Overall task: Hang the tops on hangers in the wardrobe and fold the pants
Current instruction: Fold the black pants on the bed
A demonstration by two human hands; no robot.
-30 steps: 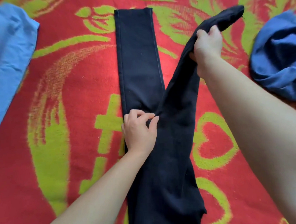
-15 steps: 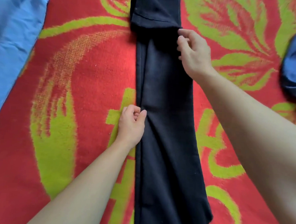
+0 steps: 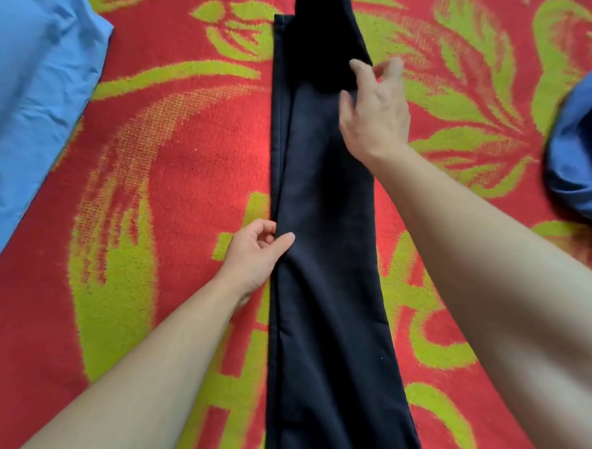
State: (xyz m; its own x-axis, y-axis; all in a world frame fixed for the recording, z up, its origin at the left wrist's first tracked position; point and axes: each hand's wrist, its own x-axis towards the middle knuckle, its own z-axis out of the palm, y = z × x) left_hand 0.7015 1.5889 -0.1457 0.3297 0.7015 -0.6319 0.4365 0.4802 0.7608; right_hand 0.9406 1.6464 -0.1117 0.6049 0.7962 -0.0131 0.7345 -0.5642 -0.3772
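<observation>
At the upper left of the frame lies a light blue cloth (image 3: 30,90), rumpled, on a red blanket (image 3: 188,150) with a yellow-green pattern that fills the whole picture. Just left of centre, the left hand (image 3: 255,253) sits at the left edge of the black pants (image 3: 323,260). Its fingers are curled and its thumb lies on the fabric, pinching that edge.

The pants run in a long strip from the bottom centre to the top centre of the frame, flat on the blanket, one leg laid over the other. A narrow band of the lower leg shows along the left side.

Right of centre, in the upper half, the right hand (image 3: 376,108) is over the right edge of the pants, fingers loosely spread and holding nothing. It is blurred, so contact cannot be told. At the right edge lies a bunched darker blue garment (image 3: 586,147).
</observation>
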